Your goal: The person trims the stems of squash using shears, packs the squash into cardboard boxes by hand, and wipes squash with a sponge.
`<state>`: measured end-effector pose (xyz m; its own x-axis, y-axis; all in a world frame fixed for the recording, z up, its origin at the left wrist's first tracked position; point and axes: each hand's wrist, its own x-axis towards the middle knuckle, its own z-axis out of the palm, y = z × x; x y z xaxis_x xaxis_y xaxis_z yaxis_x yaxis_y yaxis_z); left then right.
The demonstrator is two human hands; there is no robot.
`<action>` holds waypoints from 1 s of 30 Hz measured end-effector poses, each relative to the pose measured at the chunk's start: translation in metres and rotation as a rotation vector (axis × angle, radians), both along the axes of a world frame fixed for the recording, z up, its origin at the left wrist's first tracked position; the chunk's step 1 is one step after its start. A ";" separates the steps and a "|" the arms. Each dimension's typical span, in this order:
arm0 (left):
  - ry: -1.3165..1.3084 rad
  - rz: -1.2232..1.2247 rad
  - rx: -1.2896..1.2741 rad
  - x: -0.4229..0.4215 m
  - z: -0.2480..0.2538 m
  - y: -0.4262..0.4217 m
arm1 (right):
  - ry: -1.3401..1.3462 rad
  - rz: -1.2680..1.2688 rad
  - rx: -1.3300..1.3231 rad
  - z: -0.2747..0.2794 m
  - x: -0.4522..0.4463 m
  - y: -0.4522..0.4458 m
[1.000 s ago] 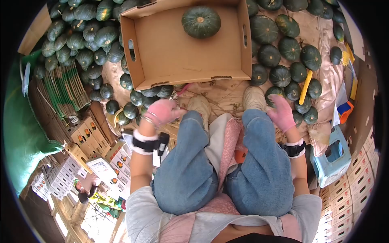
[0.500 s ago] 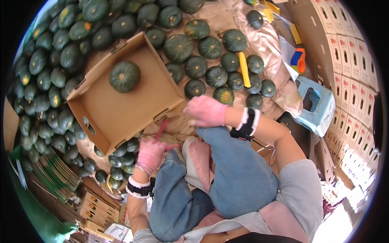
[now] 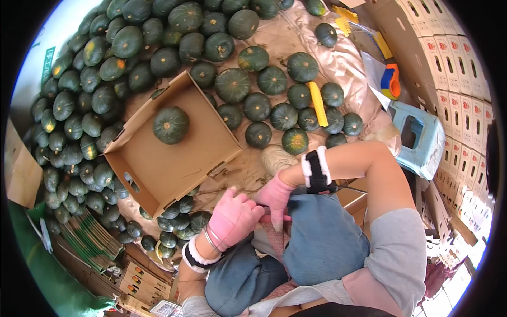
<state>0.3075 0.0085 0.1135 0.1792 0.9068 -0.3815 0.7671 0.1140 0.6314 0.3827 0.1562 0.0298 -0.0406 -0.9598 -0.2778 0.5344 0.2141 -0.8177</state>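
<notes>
Pink object (image 3: 268,217) in the curled left hand (image 3: 234,219); whether right hand (image 3: 274,194) grips it is unclear

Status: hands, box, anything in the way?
Left hand and right hand close together; grip unclear. Open box ahead, one green squash inside. Nothing visibly blocking the box's opening.

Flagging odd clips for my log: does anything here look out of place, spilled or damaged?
One mild oddity: a yellow textured strip lies across the kabocha squashes, a stray-looking item among the produce. I see no clear spill or damage.
</notes>
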 end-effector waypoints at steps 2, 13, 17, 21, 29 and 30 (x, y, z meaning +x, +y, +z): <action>0.141 0.143 0.216 -0.007 0.020 0.005 | 0.025 -0.251 0.134 0.016 -0.003 0.007; 0.501 0.843 0.570 -0.060 0.023 -0.020 | 0.050 -1.969 0.764 -0.007 -0.062 0.126; 0.422 0.841 0.449 -0.061 -0.007 -0.025 | 0.110 -1.927 1.194 -0.078 -0.094 0.192; 0.450 0.849 0.358 -0.068 -0.017 -0.031 | 0.031 -1.748 1.324 -0.094 -0.124 0.204; 0.376 0.817 0.273 -0.079 -0.033 -0.037 | -0.060 -1.689 1.280 -0.112 -0.148 0.199; 0.364 0.809 0.271 -0.080 -0.034 -0.035 | -0.006 -1.713 1.305 -0.115 -0.148 0.196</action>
